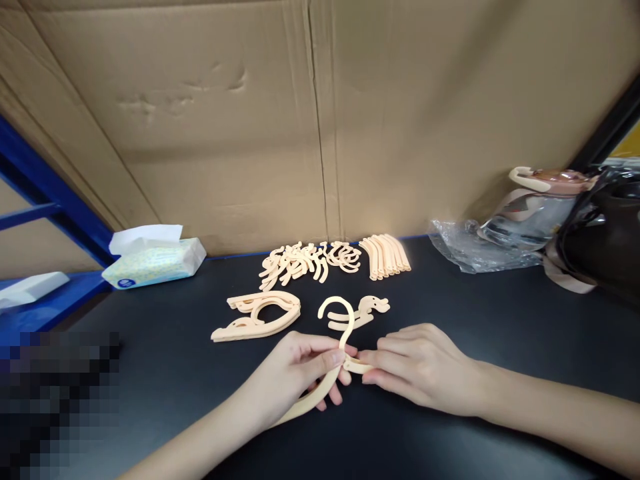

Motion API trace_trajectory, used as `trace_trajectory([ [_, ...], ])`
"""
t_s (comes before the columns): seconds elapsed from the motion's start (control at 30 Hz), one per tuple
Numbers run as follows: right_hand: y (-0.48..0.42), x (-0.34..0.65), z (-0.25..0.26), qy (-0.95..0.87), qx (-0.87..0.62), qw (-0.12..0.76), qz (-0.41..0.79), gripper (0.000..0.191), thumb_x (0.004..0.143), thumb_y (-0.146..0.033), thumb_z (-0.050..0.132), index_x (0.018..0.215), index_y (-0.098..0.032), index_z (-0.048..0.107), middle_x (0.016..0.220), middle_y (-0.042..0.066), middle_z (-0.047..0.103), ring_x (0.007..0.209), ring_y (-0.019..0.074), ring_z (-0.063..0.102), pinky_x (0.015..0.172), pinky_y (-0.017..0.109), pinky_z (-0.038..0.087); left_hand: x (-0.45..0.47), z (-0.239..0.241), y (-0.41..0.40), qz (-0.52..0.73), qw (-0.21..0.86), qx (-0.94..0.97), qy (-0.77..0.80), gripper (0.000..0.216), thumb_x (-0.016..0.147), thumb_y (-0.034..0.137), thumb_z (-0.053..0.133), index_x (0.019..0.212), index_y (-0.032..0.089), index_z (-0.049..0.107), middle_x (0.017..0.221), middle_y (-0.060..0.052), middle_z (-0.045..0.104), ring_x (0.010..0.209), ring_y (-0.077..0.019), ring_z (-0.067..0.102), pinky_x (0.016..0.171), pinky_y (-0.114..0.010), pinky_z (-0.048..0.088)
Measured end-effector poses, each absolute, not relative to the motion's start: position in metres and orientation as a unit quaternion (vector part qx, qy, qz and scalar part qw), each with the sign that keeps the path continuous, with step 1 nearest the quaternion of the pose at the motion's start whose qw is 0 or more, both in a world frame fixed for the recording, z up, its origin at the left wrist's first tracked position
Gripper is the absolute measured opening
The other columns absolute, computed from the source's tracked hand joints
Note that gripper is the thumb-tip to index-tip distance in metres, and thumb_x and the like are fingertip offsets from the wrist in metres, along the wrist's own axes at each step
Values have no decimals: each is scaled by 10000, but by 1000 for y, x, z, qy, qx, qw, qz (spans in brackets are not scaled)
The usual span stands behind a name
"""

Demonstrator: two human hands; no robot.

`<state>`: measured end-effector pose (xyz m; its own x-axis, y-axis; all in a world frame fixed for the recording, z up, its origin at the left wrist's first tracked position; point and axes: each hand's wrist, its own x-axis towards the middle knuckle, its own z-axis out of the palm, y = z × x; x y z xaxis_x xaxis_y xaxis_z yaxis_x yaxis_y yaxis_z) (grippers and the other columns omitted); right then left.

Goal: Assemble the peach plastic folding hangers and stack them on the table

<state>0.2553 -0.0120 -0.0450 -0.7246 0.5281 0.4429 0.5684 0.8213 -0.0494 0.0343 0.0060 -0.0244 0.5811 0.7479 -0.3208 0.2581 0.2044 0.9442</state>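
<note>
My left hand pinches a cream plastic folding hanger at its joint, thumb on top, just below the upright hook. One long curved arm of the hanger runs down to the left under my left hand. My right hand is closed, its fingertips on a short cream piece that sticks out to the right of the joint. The far end of that piece is hidden by the fingers. Just behind the hook lie a few loose pieces, among them an animal-shaped one.
Folded hangers lie stacked at left. Behind are a pile of small curved parts, loose hooks and a row of hanger arms. A tissue pack, clear plastic bag and bottle stand near the cardboard wall.
</note>
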Motion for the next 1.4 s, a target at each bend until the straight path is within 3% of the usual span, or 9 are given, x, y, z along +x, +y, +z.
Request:
trace_trajectory([
  [0.1,-13,254,-44,-927,-304,218,-29,400,1004,-359,324,928,-173,671,638,-9,607,514,100,544,509,246,351,35,-25,5,167,654,614,408,451,796,536,569,763,95,659,697,-52,623,552,-128,581,502,-220,453],
  [0.3,-16,252,-41,-922,-317,222,-22,446,1000,-384,335,789,-179,671,567,-26,579,452,80,506,468,244,306,37,-23,3,151,630,639,414,471,807,570,524,772,117,648,666,-28,603,516,-109,545,476,-200,413],
  [0.53,-16,253,-43,-921,-318,225,-14,414,989,-400,364,810,-192,674,566,-32,586,452,75,503,457,244,281,36,-22,-1,124,570,703,406,462,885,533,421,740,138,613,640,-10,581,516,-109,538,494,-194,405],
  [0.63,-13,253,-45,-920,-319,228,-10,394,978,-401,392,784,-189,661,575,-33,588,468,82,505,475,248,289,35,-20,-5,105,476,763,424,459,946,462,320,695,167,566,550,25,518,472,-96,492,486,-185,357],
  [0.77,-11,252,-43,-914,-307,263,-14,380,958,-386,436,703,-175,622,566,-24,561,505,96,491,527,254,317,36,-17,-11,90,285,851,432,315,916,392,428,692,193,526,613,17,554,520,-125,505,488,-213,293],
  [0.97,-14,256,-30,-885,-295,334,-136,142,909,-273,544,865,-161,619,914,67,641,891,190,549,749,314,400,35,-22,-10,108,210,876,421,295,954,371,365,877,209,600,757,-21,660,628,-173,613,541,-231,334],
  [1.13,-16,261,-28,-887,-288,336,-131,120,907,-192,540,985,-131,607,697,8,611,629,133,512,591,284,347,33,-24,-10,132,195,883,406,289,954,379,383,990,222,623,770,-22,686,643,-176,637,546,-230,359],
  [1.27,-13,257,-30,-892,-291,326,-115,263,909,-243,546,1138,-117,574,786,27,643,702,150,544,632,290,369,32,-27,-11,158,191,896,368,249,946,353,423,1030,226,620,844,-36,713,668,-182,659,547,-227,381],
  [1.4,-13,254,-30,-894,-305,317,-80,192,931,-265,499,1025,-153,624,817,26,642,738,152,539,653,288,368,32,-32,-10,155,136,927,314,252,944,358,444,1025,203,625,853,-51,719,666,-187,661,538,-241,386],
])
